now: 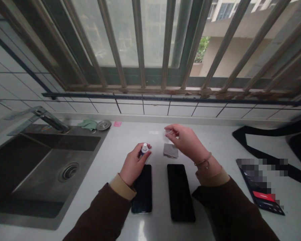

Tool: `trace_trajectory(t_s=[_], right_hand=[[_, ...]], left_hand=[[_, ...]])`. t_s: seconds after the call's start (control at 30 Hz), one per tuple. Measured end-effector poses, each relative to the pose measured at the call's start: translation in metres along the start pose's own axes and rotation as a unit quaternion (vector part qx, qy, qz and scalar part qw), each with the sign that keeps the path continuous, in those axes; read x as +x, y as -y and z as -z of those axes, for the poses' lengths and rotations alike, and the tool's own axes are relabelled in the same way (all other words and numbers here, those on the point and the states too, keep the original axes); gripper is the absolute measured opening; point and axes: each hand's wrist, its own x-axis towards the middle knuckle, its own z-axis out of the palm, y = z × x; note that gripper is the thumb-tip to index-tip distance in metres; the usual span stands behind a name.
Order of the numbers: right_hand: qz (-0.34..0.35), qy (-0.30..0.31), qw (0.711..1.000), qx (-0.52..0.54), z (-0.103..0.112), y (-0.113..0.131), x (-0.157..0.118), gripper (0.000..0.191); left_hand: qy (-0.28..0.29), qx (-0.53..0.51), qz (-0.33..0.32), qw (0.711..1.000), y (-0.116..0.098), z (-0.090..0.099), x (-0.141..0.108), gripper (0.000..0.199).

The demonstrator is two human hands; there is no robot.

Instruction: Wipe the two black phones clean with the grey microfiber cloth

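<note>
My left hand [129, 166] is wrapped round a small spray bottle [144, 147], held upright with its white nozzle showing on top. The bottle's body is mostly hidden by my fingers. A small clear cap [168, 131] is pinched in the fingertips of my right hand [190, 142], over the counter. Just below that hand lies a folded grey cloth [171, 150]. Two dark-screened phones lie flat: the left phone [144, 192] is partly under my left wrist, and the right phone [180, 195] lies below the cloth.
A steel sink [96, 152] with a faucet [52, 120] is at the left. Behind it sit a green cloth [87, 125], a metal drain strainer [104, 125] and a pink slip [117, 124]. At the right lie a black strap [256, 152] and a dark packet [259, 187].
</note>
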Motion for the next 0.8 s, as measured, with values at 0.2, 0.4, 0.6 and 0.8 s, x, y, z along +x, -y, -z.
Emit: trace_trajectory(t_s=[0.2, 0.4, 0.6, 0.8], right_hand=[[0.156, -0.028, 0.981, 0.114, -0.012, 0.059, -0.016, 0.019], [0.176, 0.003, 0.984, 0.031, -0.030, 0.065, -0.017, 0.005], [0.201, -0.008, 0.979, 0.009, -0.053, 0.072, -0.022, 0.005], [0.164, 0.022, 0.986, 0.029, -0.051, 0.074, -0.023, 0.007]], left_hand=[[0.017, 0.026, -0.015, 0.999, -0.002, -0.001, 0.000, 0.026], [0.019, 0.042, -0.029, 0.999, 0.004, -0.003, -0.001, 0.020], [-0.008, 0.068, -0.023, 0.997, 0.012, -0.003, 0.000, 0.017], [-0.021, 0.099, -0.026, 0.995, 0.009, 0.001, 0.001, 0.013]])
